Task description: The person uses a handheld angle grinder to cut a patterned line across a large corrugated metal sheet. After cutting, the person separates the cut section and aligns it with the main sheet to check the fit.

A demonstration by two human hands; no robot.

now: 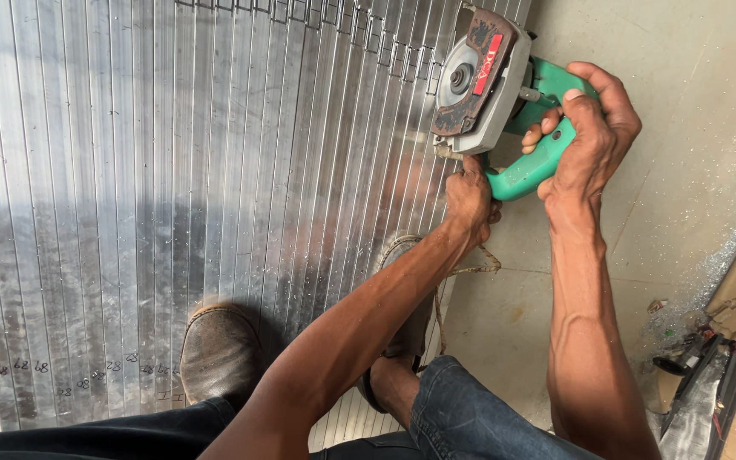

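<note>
A green hand-held circular saw [504,94] with a grey blade guard sits at the right edge of a bundle of long aluminium strips [172,187] laid side by side on the floor. My right hand [585,128] is wrapped around the saw's green handle. My left hand [468,198] grips the saw's base just below the guard, at the edge of the strips. The blade itself is mostly hidden by the guard.
My two feet in worn shoes, one [219,353] and the other [402,332], stand on the strips. Bare concrete floor [692,170] lies to the right, with metal shavings, cardboard and scrap [726,341] along the right edge.
</note>
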